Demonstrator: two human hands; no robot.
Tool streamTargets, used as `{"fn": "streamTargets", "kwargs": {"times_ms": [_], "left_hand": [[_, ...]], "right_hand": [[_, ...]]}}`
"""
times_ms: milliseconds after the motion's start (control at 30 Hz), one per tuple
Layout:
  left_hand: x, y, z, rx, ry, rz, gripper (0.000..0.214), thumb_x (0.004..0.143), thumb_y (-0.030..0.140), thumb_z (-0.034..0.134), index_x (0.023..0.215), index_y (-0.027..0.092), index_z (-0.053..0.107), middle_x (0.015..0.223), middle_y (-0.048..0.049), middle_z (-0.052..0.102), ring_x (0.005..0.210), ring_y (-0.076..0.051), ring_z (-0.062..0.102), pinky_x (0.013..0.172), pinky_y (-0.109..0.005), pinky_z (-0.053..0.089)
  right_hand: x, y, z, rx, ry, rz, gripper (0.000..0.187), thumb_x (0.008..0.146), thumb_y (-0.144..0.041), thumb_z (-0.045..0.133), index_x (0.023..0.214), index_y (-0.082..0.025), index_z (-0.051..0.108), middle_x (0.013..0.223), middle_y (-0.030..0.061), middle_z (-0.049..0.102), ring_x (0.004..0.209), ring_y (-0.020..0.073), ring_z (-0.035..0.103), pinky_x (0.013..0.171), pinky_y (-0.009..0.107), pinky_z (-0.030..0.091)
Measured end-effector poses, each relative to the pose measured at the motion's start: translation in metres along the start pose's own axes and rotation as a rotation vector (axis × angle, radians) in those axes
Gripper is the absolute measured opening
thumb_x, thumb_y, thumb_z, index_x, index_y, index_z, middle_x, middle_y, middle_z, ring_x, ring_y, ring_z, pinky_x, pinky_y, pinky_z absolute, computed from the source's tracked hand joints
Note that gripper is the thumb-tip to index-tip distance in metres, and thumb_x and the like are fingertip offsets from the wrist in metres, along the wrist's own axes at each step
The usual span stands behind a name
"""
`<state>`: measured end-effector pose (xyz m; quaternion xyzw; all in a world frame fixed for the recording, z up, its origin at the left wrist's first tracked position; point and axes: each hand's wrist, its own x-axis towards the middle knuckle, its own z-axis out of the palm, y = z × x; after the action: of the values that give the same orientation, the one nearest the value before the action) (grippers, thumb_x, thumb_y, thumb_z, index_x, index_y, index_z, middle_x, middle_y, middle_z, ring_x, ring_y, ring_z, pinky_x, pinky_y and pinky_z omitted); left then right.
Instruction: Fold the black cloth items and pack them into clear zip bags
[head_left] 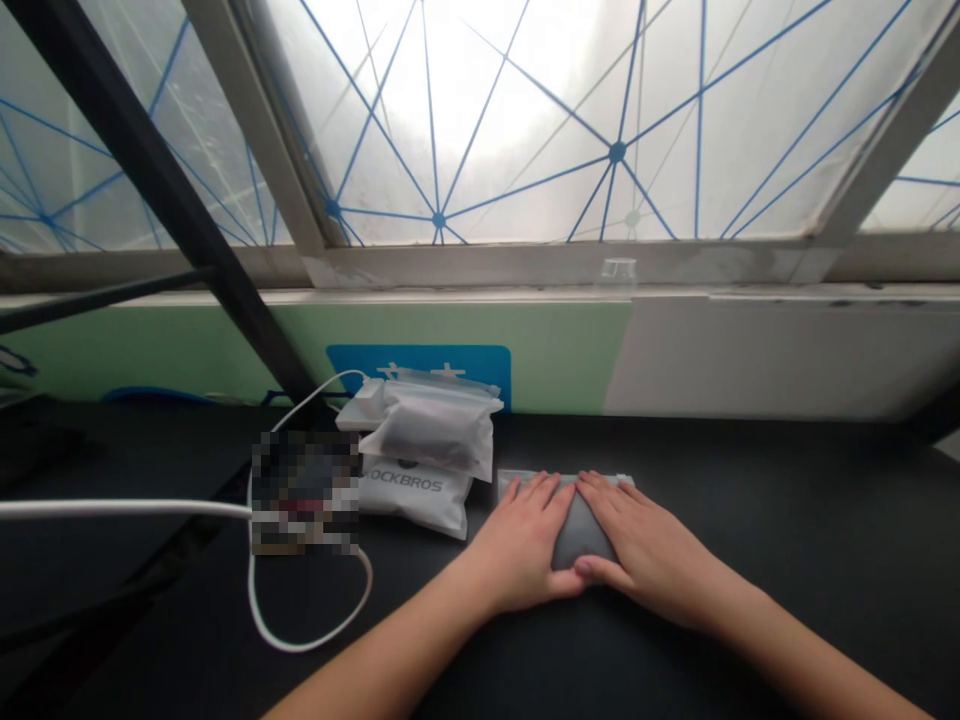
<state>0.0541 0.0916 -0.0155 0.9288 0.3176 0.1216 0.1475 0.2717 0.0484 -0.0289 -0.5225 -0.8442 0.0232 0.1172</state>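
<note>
A flat grey plastic pouch (576, 528) lies on the black table (787, 540) in front of me. My left hand (517, 550) rests flat on its left half, fingers stretched forward. Beside it, my right hand (649, 545) presses on the right half, fingers also extended and together. The two thumbs nearly touch at the pouch's near edge. Most of the pouch is hidden under the palms.
A stack of white zip bags (427, 440), the lowest marked ROCKBROS, sits just left of the pouch. A white cable (300, 630) loops across the table beside a blurred-out object (304, 490). A black diagonal beam (172, 200) and a window sill stand behind.
</note>
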Motion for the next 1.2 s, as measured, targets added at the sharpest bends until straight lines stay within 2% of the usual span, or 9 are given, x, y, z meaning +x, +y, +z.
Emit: {"fn": "streamTargets", "kwargs": {"times_ms": [233,367,500,600,700,767,900,1067,1200], "left_hand": [[0.002,-0.004,0.011,0.217,0.153,0.028,0.069,0.097,0.059,0.052,0.149,0.014,0.043,0.15,-0.0201,0.052,0.14,-0.038,0.045,0.118,-0.065,0.027],[-0.001,0.001,0.008,0.362,0.209,-0.001,0.048,0.104,0.035,0.042,0.147,0.014,0.046,0.152,-0.0197,0.049,0.143,-0.036,0.043,0.117,-0.066,0.028],[-0.007,0.002,-0.008,0.302,0.321,0.074,0.043,0.1,0.022,0.042,0.141,0.019,0.053,0.148,-0.0152,0.054,0.138,-0.032,0.046,0.116,-0.061,0.03],[-0.01,-0.001,-0.02,0.183,0.505,0.136,0.036,0.096,0.021,0.044,0.127,0.019,0.062,0.135,-0.0127,0.065,0.125,-0.028,0.055,0.109,-0.05,0.038],[-0.012,-0.005,-0.023,0.111,0.615,0.209,0.027,0.094,0.02,0.043,0.108,0.018,0.066,0.116,-0.011,0.071,0.108,-0.026,0.062,0.094,-0.042,0.046],[-0.013,-0.006,-0.017,0.089,0.563,0.244,0.021,0.09,0.02,0.044,0.093,0.018,0.065,0.099,-0.0105,0.071,0.093,-0.024,0.064,0.083,-0.039,0.049],[-0.014,0.0,0.003,0.109,0.238,0.325,0.009,0.082,0.023,0.054,0.081,0.018,0.061,0.086,-0.0087,0.068,0.079,-0.021,0.061,0.071,-0.033,0.05],[-0.023,0.016,0.006,0.076,0.008,0.345,0.039,0.094,0.044,0.055,0.124,0.019,0.061,0.138,-0.0104,0.061,0.12,-0.029,0.058,0.102,-0.045,0.047],[-0.043,0.016,-0.008,-0.019,-0.153,0.311,0.065,0.101,0.056,0.042,0.155,0.022,0.035,0.165,-0.0123,0.032,0.151,-0.034,0.031,0.122,-0.059,0.024]], "right_hand": [[0.01,0.011,0.019,-0.088,0.114,0.027,0.073,0.095,-0.058,0.054,0.151,-0.013,0.044,0.149,0.0238,0.053,0.138,0.0394,0.05,0.109,0.06,0.043],[0.039,0.015,0.023,-0.151,0.154,0.0,0.065,0.099,-0.048,0.046,0.154,-0.013,0.04,0.149,0.024,0.053,0.138,0.0386,0.05,0.107,0.058,0.044],[0.068,0.004,0.019,-0.146,0.181,-0.086,0.058,0.098,-0.036,0.043,0.151,-0.013,0.044,0.155,0.0234,0.045,0.143,0.0363,0.043,0.111,0.06,0.036],[0.078,-0.011,0.013,-0.119,0.329,-0.181,0.05,0.099,-0.034,0.043,0.142,-0.012,0.052,0.153,0.0238,0.047,0.144,0.0357,0.041,0.113,0.06,0.032],[0.071,-0.026,0.002,-0.053,0.516,-0.233,0.041,0.098,-0.028,0.044,0.134,-0.011,0.055,0.143,0.0248,0.054,0.136,0.0341,0.049,0.108,0.054,0.041],[0.054,-0.03,-0.003,-0.042,0.533,-0.289,0.036,0.096,-0.024,0.048,0.13,-0.015,0.055,0.136,0.0217,0.059,0.127,0.032,0.056,0.103,0.049,0.047],[0.0,-0.007,0.003,-0.142,0.494,-0.286,0.031,0.094,-0.022,0.055,0.125,-0.022,0.058,0.126,0.0153,0.064,0.115,0.0303,0.064,0.098,0.047,0.051],[-0.06,0.061,0.027,-0.149,0.376,0.231,0.059,0.098,-0.051,0.051,0.145,-0.015,0.047,0.146,0.0236,0.053,0.134,0.0392,0.053,0.105,0.058,0.048],[-0.073,0.081,0.036,-0.16,0.129,0.332,0.071,0.097,-0.063,0.043,0.156,-0.022,0.04,0.161,0.0166,0.039,0.148,0.038,0.037,0.114,0.06,0.039]]}}
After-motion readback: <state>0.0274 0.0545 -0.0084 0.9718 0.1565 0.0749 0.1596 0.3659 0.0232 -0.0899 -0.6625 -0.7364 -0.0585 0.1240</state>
